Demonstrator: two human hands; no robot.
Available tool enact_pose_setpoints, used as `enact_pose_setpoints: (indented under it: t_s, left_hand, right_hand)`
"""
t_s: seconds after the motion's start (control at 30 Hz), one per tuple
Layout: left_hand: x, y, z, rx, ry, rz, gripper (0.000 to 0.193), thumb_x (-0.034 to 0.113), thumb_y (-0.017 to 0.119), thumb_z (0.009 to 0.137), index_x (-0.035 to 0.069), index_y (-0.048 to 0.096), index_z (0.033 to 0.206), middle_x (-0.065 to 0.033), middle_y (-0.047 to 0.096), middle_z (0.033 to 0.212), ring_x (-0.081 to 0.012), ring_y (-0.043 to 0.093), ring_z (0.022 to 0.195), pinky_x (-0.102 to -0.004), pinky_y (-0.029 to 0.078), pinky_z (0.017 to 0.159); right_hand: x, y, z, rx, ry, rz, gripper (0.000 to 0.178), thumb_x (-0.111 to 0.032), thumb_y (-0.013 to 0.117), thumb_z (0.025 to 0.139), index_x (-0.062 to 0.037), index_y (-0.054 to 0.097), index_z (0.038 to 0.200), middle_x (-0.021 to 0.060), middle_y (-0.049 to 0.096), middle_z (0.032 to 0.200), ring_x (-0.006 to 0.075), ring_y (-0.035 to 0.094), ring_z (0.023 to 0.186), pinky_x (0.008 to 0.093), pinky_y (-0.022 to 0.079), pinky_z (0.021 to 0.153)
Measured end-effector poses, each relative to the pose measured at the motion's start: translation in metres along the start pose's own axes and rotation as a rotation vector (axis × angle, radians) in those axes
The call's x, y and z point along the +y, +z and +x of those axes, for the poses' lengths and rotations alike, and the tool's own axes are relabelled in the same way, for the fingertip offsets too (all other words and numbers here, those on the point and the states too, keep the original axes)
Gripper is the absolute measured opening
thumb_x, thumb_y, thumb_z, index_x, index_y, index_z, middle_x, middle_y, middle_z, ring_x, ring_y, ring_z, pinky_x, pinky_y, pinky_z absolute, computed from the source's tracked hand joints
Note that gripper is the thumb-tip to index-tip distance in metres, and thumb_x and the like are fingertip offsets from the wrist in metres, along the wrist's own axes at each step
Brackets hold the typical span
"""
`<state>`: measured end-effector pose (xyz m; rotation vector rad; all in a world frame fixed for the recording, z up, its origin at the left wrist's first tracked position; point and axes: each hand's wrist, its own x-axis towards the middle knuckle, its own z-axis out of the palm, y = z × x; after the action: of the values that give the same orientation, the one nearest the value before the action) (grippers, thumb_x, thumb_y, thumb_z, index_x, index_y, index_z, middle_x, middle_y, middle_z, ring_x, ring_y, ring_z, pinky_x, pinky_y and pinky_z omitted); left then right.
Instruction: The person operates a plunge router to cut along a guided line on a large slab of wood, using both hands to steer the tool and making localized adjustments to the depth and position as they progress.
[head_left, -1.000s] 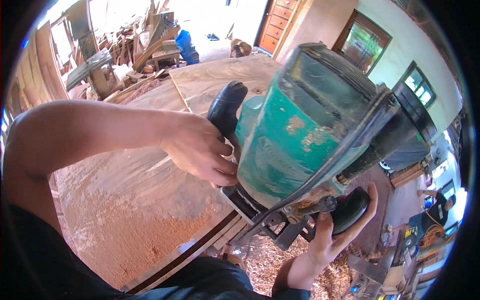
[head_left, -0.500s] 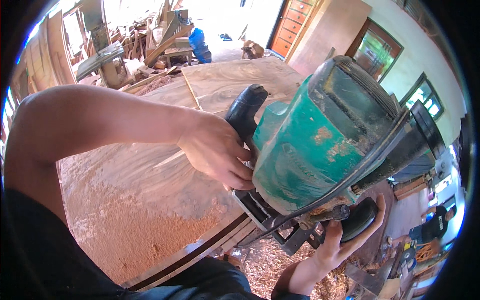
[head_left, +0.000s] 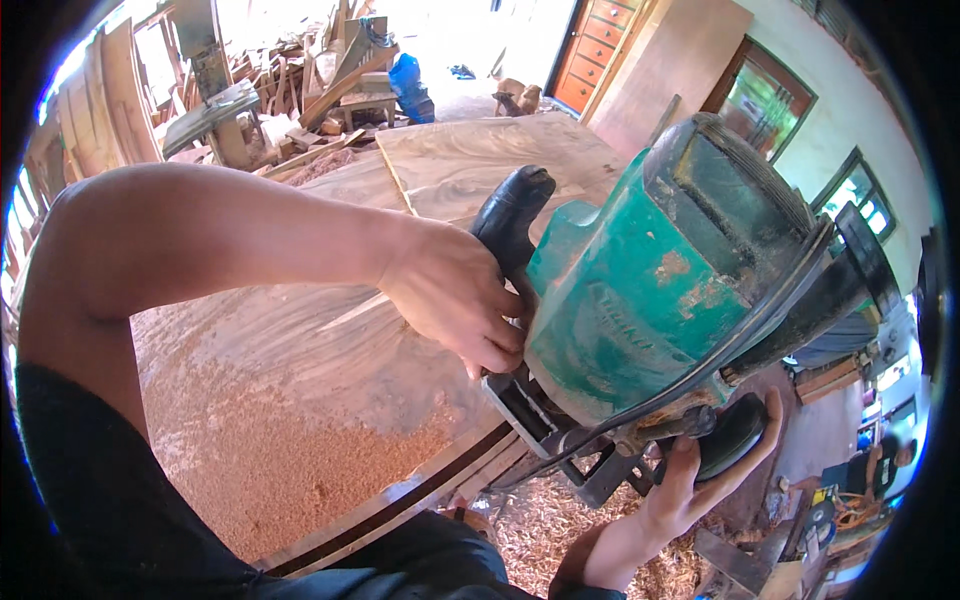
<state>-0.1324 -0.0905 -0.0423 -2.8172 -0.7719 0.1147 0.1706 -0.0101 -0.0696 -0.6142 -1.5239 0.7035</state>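
A large green plunge router point(head_left: 640, 290) with black handles stands over the edge of a wooden slab point(head_left: 380, 370). At its base, close beneath one black handle point(head_left: 508, 215), my left hand point(head_left: 455, 295) is closed, with its fingers curled against the metal. The fingertips are partly hidden there. My right hand point(head_left: 675, 505) reaches up from below and grips a round black part of the router, thumb on one side and fingers along the other. A black cord point(head_left: 740, 335) runs down across the green body. The cutting bit cannot be seen.
Sawdust point(head_left: 320, 475) covers the slab's near part, and a dark-and-light striped strip point(head_left: 400, 510) runs along its edge. Shavings point(head_left: 545, 530) lie on the floor. Scrap wood point(head_left: 290, 90) is piled behind. Another person point(head_left: 870, 465) is at the far right; animals point(head_left: 515, 97) are beyond the slab.
The whole view has shifted slightly, so router, hands and slab appear a little further right. Both hands keep their places on the router. The person at far right is lower.
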Motion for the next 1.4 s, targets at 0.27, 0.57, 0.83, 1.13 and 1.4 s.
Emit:
enact_pose_setpoints:
  t_s: [0.27, 0.57, 0.83, 1.13, 1.4]
  left_hand:
    - [0.043, -0.034, 0.042, -0.468, -0.864, -0.464, 0.046, 0.039, 0.053, 0.104, 0.005, 0.067, 0.077, -0.0146, 0.068, 0.074, -0.0331, 0.068, 0.07, -0.0444, 0.058, 0.066]
    - [0.068, -0.017, 0.009, 0.221, -0.919, -0.559, 0.036, 0.031, 0.062, 0.096, 0.01, 0.063, 0.126, -0.017, 0.067, 0.112, -0.0372, 0.066, 0.103, -0.0473, 0.054, 0.089]
    - [0.072, -0.014, 0.007, 0.118, -0.844, -0.395, 0.03, 0.034, 0.072, 0.093, 0.008, 0.065, 0.108, -0.0128, 0.069, 0.09, -0.0338, 0.068, 0.086, -0.0416, 0.054, 0.071]
    - [0.02, 0.003, 0.025, 1.25, -1.277, -0.229, 0.047, 0.025, 0.078, 0.086, 0.0, 0.062, 0.123, -0.0122, 0.07, 0.098, -0.0214, 0.068, 0.088, -0.0354, 0.056, 0.08]
    - [0.016, 0.02, 0.03, 1.212, -1.23, -0.801, 0.047, 0.005, 0.074, 0.083, 0.004, 0.063, 0.129, -0.0087, 0.072, 0.107, -0.0138, 0.063, 0.096, -0.0326, 0.055, 0.085]
  right_hand:
    - [0.001, -0.006, 0.0, -0.031, 0.027, 0.031, 0.085, -0.018, 0.066, 0.079, -0.004, 0.03, 0.155, 0.0095, 0.055, 0.101, 0.0164, 0.056, 0.086, 0.0282, 0.046, 0.077]
    - [0.004, -0.014, 0.002, -0.141, 0.008, 0.072, 0.086, -0.024, 0.07, 0.082, -0.0017, 0.031, 0.155, 0.0103, 0.051, 0.116, 0.0175, 0.052, 0.097, 0.029, 0.043, 0.086]
    - [0.006, -0.017, 0.006, -0.13, 0.052, 0.152, 0.107, -0.044, 0.082, 0.077, -0.0023, 0.024, 0.158, 0.012, 0.06, 0.101, 0.0185, 0.059, 0.089, 0.0304, 0.048, 0.077]
    - [0.03, -0.025, 0.015, -0.098, 0.077, 0.319, 0.106, -0.062, 0.073, 0.082, 0.0018, 0.029, 0.154, 0.0097, 0.064, 0.09, 0.0186, 0.064, 0.082, 0.0279, 0.052, 0.07]
    - [0.043, 0.01, 0.032, -0.325, 0.162, 0.255, 0.091, -0.055, 0.073, 0.082, 0.0009, 0.039, 0.146, 0.0103, 0.065, 0.089, 0.0207, 0.064, 0.08, 0.0303, 0.053, 0.07]
